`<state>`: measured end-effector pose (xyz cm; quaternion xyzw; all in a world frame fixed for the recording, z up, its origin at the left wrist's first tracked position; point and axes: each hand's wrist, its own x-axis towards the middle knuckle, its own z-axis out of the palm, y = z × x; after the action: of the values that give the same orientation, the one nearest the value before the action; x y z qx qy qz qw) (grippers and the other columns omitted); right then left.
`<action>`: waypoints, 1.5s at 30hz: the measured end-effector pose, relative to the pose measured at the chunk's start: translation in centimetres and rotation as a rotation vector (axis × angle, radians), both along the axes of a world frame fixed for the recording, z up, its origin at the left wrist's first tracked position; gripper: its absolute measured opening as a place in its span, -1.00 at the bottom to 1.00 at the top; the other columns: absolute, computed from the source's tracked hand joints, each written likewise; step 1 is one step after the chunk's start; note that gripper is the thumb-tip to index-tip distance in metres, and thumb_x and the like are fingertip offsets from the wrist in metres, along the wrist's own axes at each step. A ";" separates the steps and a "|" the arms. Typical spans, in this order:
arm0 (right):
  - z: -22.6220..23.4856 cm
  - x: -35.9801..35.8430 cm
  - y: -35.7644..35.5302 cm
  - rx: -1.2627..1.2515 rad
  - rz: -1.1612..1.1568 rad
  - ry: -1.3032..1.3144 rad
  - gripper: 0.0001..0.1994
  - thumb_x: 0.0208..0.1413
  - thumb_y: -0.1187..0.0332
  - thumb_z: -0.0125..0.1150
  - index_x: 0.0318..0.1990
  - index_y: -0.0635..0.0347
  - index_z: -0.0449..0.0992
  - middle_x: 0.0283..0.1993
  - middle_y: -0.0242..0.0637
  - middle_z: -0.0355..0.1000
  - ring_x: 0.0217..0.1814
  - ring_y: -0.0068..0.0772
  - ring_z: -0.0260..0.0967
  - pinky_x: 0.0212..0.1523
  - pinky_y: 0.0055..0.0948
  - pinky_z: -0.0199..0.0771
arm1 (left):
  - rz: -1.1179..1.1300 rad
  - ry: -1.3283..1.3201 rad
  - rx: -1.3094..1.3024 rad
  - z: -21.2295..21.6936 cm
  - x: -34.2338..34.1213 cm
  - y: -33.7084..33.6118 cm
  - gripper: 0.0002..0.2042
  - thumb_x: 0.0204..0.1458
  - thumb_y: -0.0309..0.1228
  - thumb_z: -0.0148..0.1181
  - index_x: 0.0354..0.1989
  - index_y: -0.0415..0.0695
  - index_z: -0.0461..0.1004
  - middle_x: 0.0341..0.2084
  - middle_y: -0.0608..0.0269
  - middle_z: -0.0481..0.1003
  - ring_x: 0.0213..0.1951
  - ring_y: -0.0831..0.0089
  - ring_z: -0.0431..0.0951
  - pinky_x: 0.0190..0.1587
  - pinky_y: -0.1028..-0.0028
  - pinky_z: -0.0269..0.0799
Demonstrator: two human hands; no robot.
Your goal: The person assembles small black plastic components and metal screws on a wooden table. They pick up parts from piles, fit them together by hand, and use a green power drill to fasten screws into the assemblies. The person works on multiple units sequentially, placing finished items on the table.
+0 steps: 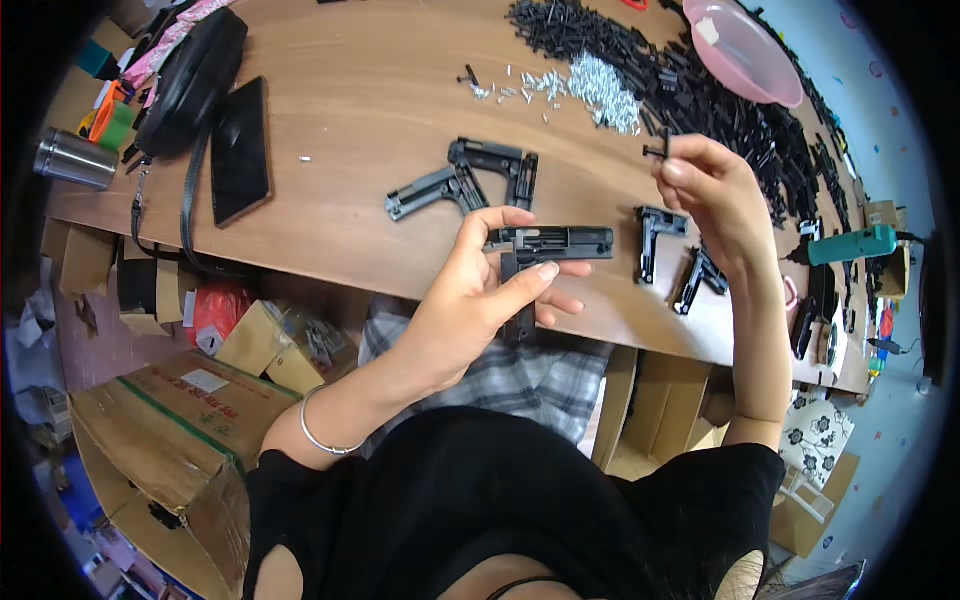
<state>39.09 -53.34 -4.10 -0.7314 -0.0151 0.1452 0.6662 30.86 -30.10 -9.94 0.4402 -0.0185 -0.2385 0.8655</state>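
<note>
Well, blk L-shaped frame point(585, 242) is up over near edge of desk point(345, 60), L hand point(478, 290) clamped on it, thumb on top. R hand point(718, 188) has thumb + fingertips pinched on small blk T-piece point(667, 143). Similar frames point(425, 192) lie just beyond; silver bits point(603, 92), pink basin point(750, 55) twd R edge; metal cup point(75, 158) by near-L corner.
</note>
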 end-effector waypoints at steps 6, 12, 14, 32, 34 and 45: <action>-1.1 -7.3 2.7 -0.338 0.116 -0.427 -0.83 -0.18 0.50 0.31 -0.34 0.14 0.63 -0.32 -0.31 0.47 -0.31 -0.55 0.37 -0.31 -0.61 0.34 | -0.014 -0.018 0.049 -1.1 -1.8 -2.0 -0.71 0.08 -0.56 0.06 -0.02 -0.28 0.25 -0.34 0.24 0.43 -0.34 0.50 0.50 -0.37 0.60 0.36; -2.2 -9.2 3.0 -0.627 0.070 -0.939 -0.77 -0.38 0.47 0.39 -0.41 0.10 0.62 -0.31 -0.30 0.44 -0.27 -0.34 0.34 -0.25 -0.46 0.31 | -0.039 -0.098 0.091 -0.3 -3.0 -2.9 -0.70 0.10 -0.53 0.05 0.00 -0.28 0.24 -0.35 0.29 0.42 -0.36 0.63 0.42 -0.36 0.65 0.29; -2.1 -9.7 2.8 -0.580 0.074 -0.948 -0.77 -0.38 0.54 0.37 -0.42 0.20 0.59 -0.32 -0.27 0.42 -0.26 -0.33 0.37 -0.26 -0.47 0.35 | -0.007 -0.214 0.201 -0.3 -3.7 -3.2 -0.70 0.12 -0.48 0.03 0.02 -0.28 0.24 -0.28 0.20 0.44 -0.26 0.57 0.45 -0.24 0.62 0.33; -4.2 -13.0 0.9 0.248 0.076 -0.177 -0.69 -0.16 0.61 0.28 -0.19 0.18 0.47 -0.08 -0.24 0.31 -0.06 -0.42 0.30 -0.07 -0.43 0.37 | -0.010 -0.395 0.377 -0.7 -5.0 -4.6 -0.62 0.06 -0.38 0.13 0.02 -0.19 0.20 -0.42 0.13 0.52 -0.43 0.53 0.52 -0.35 0.56 0.40; -3.2 -12.1 0.5 -0.347 0.197 -0.680 -0.72 -0.17 0.50 0.30 -0.20 0.14 0.54 -0.08 -0.22 0.35 -0.10 -0.35 0.33 -0.14 -0.44 0.37 | -0.108 -0.255 0.313 0.0 -4.5 -4.0 -0.56 0.06 -0.35 0.14 0.05 -0.17 0.12 -0.42 0.11 0.52 -0.38 0.50 0.53 -0.29 0.54 0.39; -4.3 -13.1 -0.4 0.068 0.095 -0.587 -0.74 0.03 0.28 0.19 -0.20 0.28 0.53 -0.14 -0.16 0.40 -0.13 -0.31 0.40 -0.17 -0.41 0.42 | -0.174 -0.286 0.368 1.3 -4.4 -4.1 -0.51 0.02 -0.47 0.11 0.07 -0.22 0.02 -0.49 0.13 0.47 -0.51 0.56 0.46 -0.44 0.63 0.34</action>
<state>25.96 -53.71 -8.41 -0.7178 -0.2461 -0.0420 0.6499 26.50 -34.25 -8.63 0.6163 -0.1350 -0.2468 0.7356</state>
